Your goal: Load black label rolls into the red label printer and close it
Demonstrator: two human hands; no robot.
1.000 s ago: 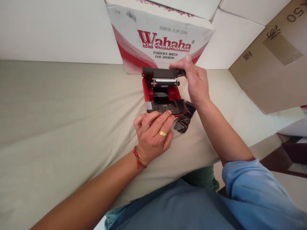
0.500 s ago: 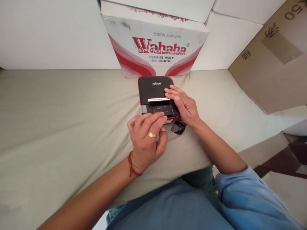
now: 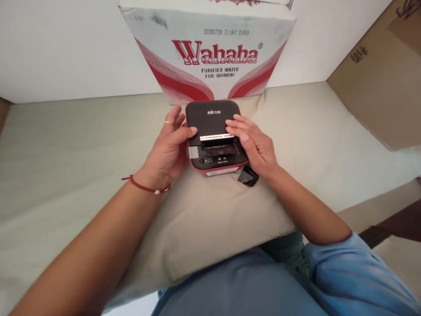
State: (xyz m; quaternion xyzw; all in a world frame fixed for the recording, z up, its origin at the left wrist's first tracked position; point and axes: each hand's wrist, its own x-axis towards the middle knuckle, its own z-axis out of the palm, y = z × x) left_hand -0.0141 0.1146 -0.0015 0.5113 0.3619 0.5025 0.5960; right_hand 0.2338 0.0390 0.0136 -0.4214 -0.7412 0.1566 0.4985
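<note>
A black label printer (image 3: 213,122) with red sides sits on the cloth, its slot and small buttons facing me. Dark, shiny film-like material (image 3: 222,150) shows at the slot. My left hand (image 3: 169,148), with a ring and a red string bracelet, grips the printer's left side; its thumb lies on the lid and the other fingers are along the side. Against the right side is my right hand (image 3: 255,145), fingertips on the lid and palm at the edge. Beside the printer's front right corner lies a small black shiny piece (image 3: 249,176), partly crumpled-looking.
A Wahaha water carton (image 3: 215,81) stands directly behind the printer, in front of a white surface (image 3: 66,48). A brown cardboard box (image 3: 384,87) is at the right. Pale green cloth (image 3: 82,145) covers the tabletop, with its front edge near my body.
My left hand has moved from the printer's front, by the slot, to its left side, uncovering the buttons. My right hand stays on the right side. The view has shifted closer.
</note>
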